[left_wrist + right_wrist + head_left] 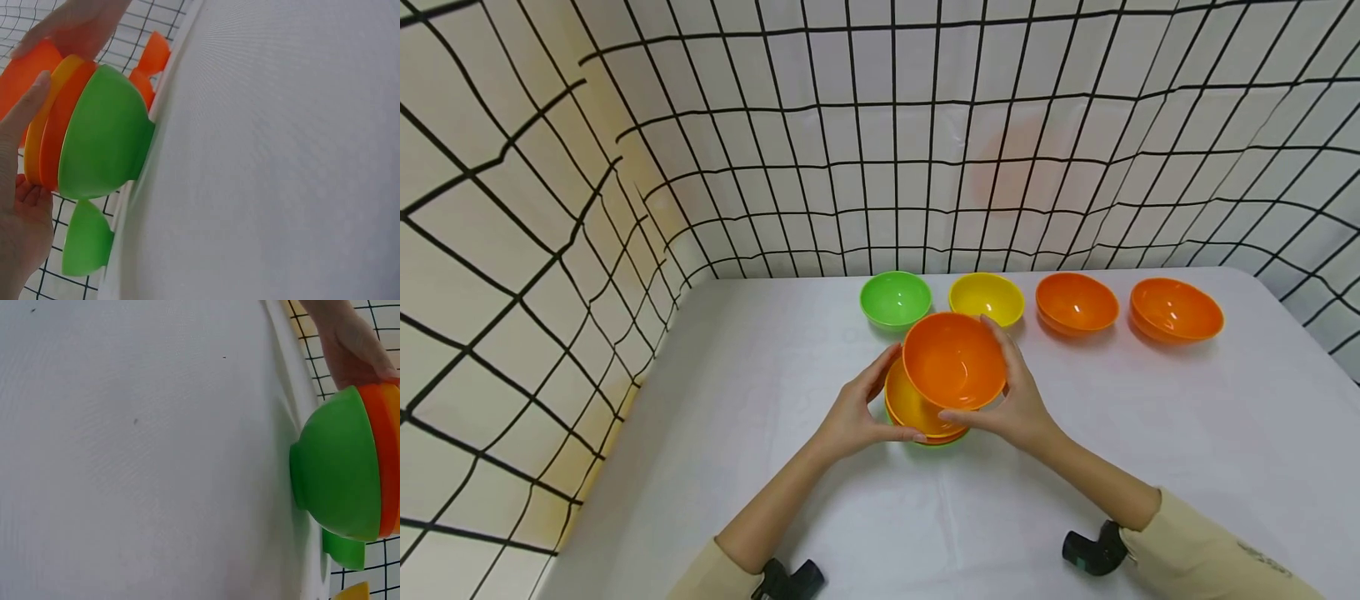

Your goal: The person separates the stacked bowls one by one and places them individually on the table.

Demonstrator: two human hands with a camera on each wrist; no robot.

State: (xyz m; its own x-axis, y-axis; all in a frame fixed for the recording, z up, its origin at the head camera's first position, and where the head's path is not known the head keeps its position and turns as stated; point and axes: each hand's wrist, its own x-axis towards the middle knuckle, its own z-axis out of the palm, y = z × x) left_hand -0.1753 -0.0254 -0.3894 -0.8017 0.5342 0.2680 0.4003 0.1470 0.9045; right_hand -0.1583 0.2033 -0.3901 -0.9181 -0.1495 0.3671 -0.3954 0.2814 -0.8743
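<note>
My right hand [1018,408] holds an orange bowl [955,362] by its rim, tilted, over a stack of bowls. The stack has a yellow-orange bowl [913,408] on top, an orange bowl [59,125] beneath it and a green bowl [100,137] at the bottom, standing on the table. With thumb and fingers spread around the stack's left side, my left hand [853,412] grips it near the top rim. In the left wrist view the right hand [90,31] is beyond the stack. The right wrist view shows the left hand [356,350] at the stack's rim.
Along the table's back edge stand a green bowl [895,300], a yellow bowl [987,298] and two orange bowls, one nearer the middle [1077,304] and one farther right [1176,310]. A black grid net [895,162] rises behind the white table [752,350] and on its left.
</note>
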